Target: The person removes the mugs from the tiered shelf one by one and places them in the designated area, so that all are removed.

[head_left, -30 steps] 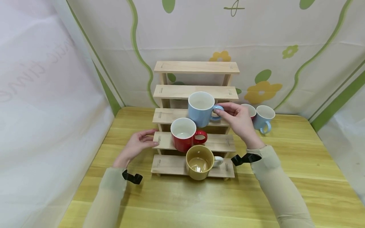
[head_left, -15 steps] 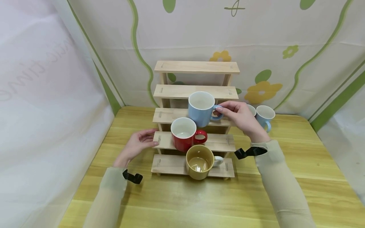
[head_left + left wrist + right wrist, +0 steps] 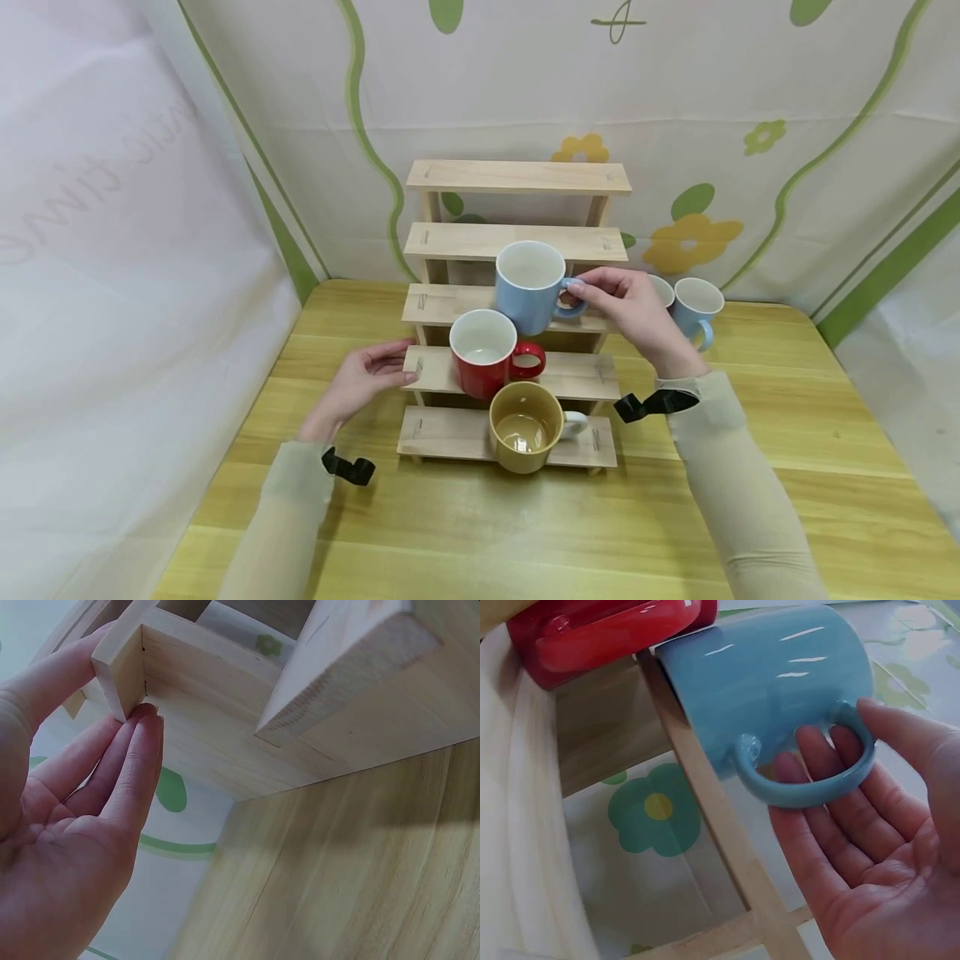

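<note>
My right hand (image 3: 637, 321) holds a light blue mug (image 3: 527, 308) by its handle, fingers through the loop and thumb at its top in the right wrist view. The mug is upright on the middle step of a pale wooden stepped rack (image 3: 517, 175). One step lower stands a red mug (image 3: 482, 379), handle to the right. A mustard-yellow mug (image 3: 516, 454) with a white handle occupies the lowest step. At the rack's left side, my left hand (image 3: 82, 795) grips a board's end between thumb and fingers.
Right of the rack, a second blue mug (image 3: 693, 317) stands on the wooden table (image 3: 787, 417). Beside it another mug (image 3: 661, 289) is partly hidden behind my right hand. A patterned cloth (image 3: 510, 92) hangs behind the rack, and white cloth also flanks the table.
My right wrist and forearm have shifted slightly to the right, covering more of the mugs at the back. The held blue mug and my left hand stay in place.
</note>
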Available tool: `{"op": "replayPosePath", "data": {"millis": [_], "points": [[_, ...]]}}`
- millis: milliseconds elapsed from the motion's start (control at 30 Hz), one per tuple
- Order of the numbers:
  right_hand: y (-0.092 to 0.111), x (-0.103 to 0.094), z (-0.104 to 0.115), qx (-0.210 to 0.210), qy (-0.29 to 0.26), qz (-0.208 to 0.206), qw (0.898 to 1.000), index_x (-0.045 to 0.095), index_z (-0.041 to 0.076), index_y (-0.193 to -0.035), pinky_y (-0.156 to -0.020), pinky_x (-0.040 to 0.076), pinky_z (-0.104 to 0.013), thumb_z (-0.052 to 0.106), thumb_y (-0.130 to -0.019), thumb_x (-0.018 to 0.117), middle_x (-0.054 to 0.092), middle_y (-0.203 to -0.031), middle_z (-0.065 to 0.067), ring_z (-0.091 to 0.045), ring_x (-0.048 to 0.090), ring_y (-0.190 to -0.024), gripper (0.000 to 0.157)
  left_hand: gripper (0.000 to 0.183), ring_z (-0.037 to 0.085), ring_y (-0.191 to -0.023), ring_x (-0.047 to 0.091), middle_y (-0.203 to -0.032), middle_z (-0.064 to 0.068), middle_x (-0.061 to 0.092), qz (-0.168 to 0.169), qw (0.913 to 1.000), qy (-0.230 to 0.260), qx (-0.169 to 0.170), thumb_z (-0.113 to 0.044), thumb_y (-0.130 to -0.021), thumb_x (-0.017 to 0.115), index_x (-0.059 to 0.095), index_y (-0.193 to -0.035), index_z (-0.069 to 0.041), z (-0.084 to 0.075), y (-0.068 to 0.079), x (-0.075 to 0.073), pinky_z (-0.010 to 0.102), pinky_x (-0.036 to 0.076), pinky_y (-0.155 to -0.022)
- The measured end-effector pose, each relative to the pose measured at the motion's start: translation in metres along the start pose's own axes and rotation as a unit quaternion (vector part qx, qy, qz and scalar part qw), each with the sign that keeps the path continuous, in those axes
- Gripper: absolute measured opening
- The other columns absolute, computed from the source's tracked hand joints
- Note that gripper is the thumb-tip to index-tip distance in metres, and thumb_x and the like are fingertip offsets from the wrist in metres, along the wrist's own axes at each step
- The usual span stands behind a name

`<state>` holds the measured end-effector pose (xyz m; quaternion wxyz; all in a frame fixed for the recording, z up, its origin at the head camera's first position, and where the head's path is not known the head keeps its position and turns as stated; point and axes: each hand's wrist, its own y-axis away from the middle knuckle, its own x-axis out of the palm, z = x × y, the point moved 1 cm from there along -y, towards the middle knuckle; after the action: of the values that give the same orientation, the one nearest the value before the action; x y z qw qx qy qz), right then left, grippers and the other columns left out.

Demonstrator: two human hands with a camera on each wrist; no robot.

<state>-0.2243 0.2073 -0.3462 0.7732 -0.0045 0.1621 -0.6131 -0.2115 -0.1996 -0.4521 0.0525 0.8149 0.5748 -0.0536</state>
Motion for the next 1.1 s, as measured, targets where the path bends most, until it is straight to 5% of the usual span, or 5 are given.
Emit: {"op": "replayPosePath", "data": {"millis": [200, 500, 1100], "points": [[0.000, 0.002, -0.002, -0.002, -0.006, 0.005, 1.000, 0.071, -0.005, -0.107, -0.088, 0.055, -0.027, 0.022, -0.100, 0.069, 0.075, -0.096, -0.011, -0.022, 0.069, -0.095, 0.028, 0.060, 0.033, -0.118, 0.061, -0.133, 0.025, 0.059, 0.000, 1.0000, 0.002, 0.002, -0.001, -0.087, 0.079, 0.054, -0.141, 0.006, 0.000, -0.001, 0.000, 0.028, 0.052, -0.098], [0.006, 0.014, -0.003, -0.008, -0.098, -0.017, 0.995, 0.074, 0.001, -0.105, -0.091, 0.056, -0.028, 0.015, -0.100, 0.069, 0.075, -0.095, -0.009, -0.018, 0.071, -0.092, 0.016, 0.060, 0.034, -0.119, 0.060, -0.133, 0.024, 0.059, -0.001, 1.0000, 0.001, 0.001, -0.001, -0.087, 0.079, 0.055, -0.140, 0.006, -0.001, 0.000, 0.001, 0.028, 0.052, -0.099], [0.028, -0.003, 0.011, -0.071, -0.082, -0.113, 0.988, 0.072, -0.009, -0.106, -0.081, 0.056, -0.022, 0.010, -0.099, 0.069, 0.076, -0.094, -0.009, -0.018, 0.071, -0.089, 0.020, 0.062, 0.034, -0.119, 0.060, -0.134, 0.023, 0.059, 0.000, 0.9999, -0.012, -0.010, -0.005, -0.086, 0.082, 0.055, -0.141, 0.004, -0.005, 0.001, 0.000, 0.029, 0.053, -0.097]]}}
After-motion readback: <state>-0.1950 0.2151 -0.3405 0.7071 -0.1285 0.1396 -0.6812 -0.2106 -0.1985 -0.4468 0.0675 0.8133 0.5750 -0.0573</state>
